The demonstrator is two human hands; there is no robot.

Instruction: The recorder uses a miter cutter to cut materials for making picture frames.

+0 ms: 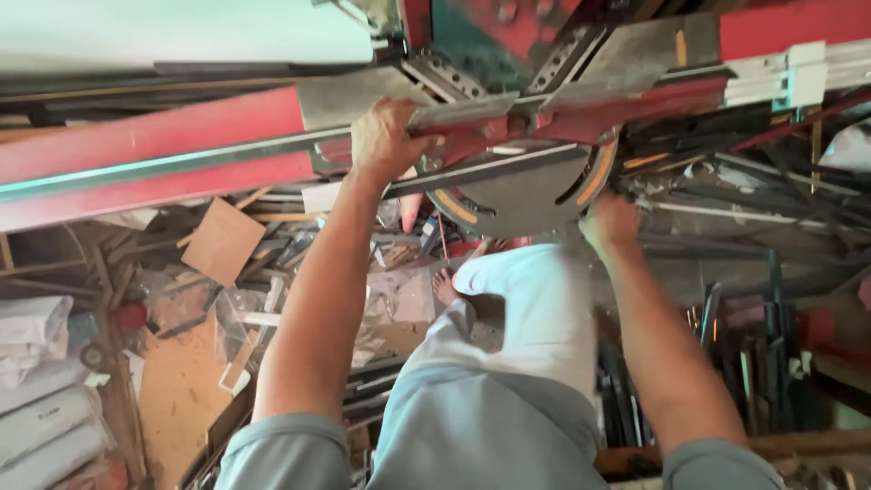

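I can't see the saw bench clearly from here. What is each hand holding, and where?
Left hand grips the metal bar at its near end; right hand rests at the round saw base's edge.

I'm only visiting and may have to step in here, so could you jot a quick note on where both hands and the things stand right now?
Left hand: closed on the grey metal bar on the saw's red fence.
Right hand: at the edge of the round grey saw table; its grip cannot be made out.
White profile lies on the fence at the right.
Whether any cut is made cannot be seen.
Scrap metal strips litter the floor below.
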